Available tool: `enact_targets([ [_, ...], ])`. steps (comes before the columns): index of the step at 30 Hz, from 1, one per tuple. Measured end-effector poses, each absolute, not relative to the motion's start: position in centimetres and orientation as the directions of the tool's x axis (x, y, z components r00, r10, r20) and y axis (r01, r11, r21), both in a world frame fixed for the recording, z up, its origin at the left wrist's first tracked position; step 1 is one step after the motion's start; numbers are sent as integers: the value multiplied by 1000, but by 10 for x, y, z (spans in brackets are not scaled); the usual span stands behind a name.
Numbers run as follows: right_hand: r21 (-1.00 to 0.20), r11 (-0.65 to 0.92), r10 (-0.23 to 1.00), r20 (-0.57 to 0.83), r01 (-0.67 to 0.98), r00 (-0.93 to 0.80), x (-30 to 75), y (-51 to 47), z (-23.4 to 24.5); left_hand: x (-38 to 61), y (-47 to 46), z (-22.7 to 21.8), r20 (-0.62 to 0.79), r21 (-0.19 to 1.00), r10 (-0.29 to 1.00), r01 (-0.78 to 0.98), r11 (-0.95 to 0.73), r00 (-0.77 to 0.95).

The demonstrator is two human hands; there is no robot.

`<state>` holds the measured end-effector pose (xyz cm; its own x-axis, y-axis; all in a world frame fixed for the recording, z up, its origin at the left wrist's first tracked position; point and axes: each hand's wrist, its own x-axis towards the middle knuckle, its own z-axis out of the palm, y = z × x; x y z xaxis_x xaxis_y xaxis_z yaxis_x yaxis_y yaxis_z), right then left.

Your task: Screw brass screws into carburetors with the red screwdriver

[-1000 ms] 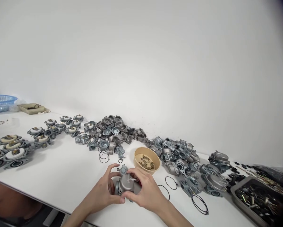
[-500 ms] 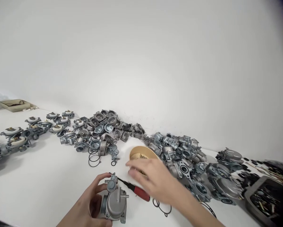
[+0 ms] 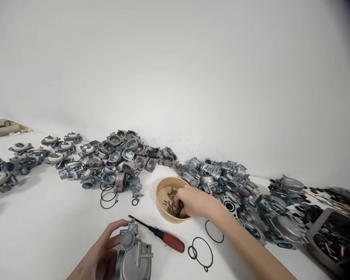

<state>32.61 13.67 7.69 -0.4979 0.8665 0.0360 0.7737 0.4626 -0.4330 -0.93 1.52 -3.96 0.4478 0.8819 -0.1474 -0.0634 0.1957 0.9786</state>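
One left hand (image 3: pixel 100 252) now grips the carburetor (image 3: pixel 135 264) alone, the right hand (image 3: pixel 194 202) having dipped into the bowl (image 3: pixel 165 214) of screws (image 3: pixel 172 209), its pinch hidden.

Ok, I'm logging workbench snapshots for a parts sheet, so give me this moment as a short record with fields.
Left hand: around the side of a grey metal housing
Right hand: fingers down inside a tan bowl; grasp hidden
Bowl contents: small brass-coloured pieces
Tool: red-handled screwdriver, lying between housing and bowl
Near the screwdriver's handle: thin black ring with a small tab
Behind, left of bowl: heap of metal cups
Right edge: grey tray, contents mostly dark
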Motion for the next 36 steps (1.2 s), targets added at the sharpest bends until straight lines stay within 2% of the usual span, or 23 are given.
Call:
enact_targets([
  [4, -369, 402, 814, -275, 838, -512, 321, 140, 86, -6, 15, -18, -109, 987, 878, -57, 152, 466],
  [9, -341, 352, 778, -411, 872, -475, 320, 140, 101, -4, 11, -3, -86, 994, 883, -25, 110, 461],
  [12, -336, 328, 786, -422, 883, -452, 320, 140, 105, -4, 12, -6, -80, 995, 883, -18, 99, 463],
  [19, -343, 333, 820, -355, 878, -450, 310, 136, 101, -5, 11, -11, -76, 990, 889, -73, 121, 453],
  [29, -370, 333, 821, -339, 867, -459, 304, 129, 97, -5, 9, 7, -116, 991, 903, 115, 75, 413],
  [36, -354, 271, 853, -343, 895, -394, 302, 130, 93, -3, 8, 11, -126, 988, 908, 133, 79, 400],
])
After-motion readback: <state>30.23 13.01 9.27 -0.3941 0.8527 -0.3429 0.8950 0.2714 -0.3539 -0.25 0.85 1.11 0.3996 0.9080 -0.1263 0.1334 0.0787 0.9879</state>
